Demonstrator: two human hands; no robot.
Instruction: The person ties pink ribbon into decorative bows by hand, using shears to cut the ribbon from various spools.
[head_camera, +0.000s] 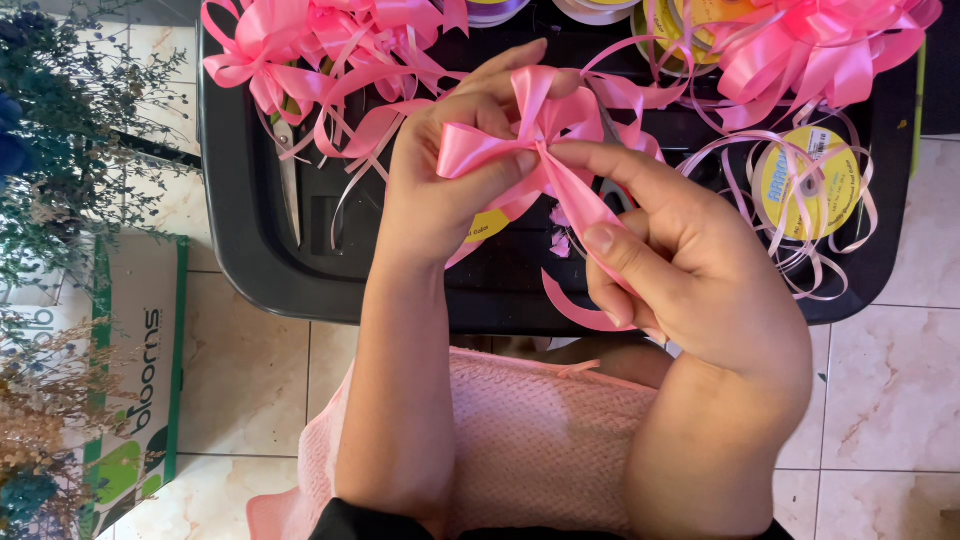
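Observation:
A pink satin ribbon bow (545, 125) is held between both hands above a black plastic tray (260, 250). My left hand (440, 180) pinches the bow's left loop and centre from the left. My right hand (680, 270) grips the ribbon's tails, with the index finger pressing on the knot and the thumb along a tail that runs down through the fist. A loose pink ribbon end (580, 310) curls out below my right hand.
Finished pink bows lie at the tray's back left (300, 50) and back right (810, 50). A yellow ribbon spool (805, 185) with loose ribbon sits on the right, scissors (288, 175) on the left. A pink cloth (540, 440) covers my lap. Dried flowers (50, 120) and a cardboard box (140, 350) stand at left.

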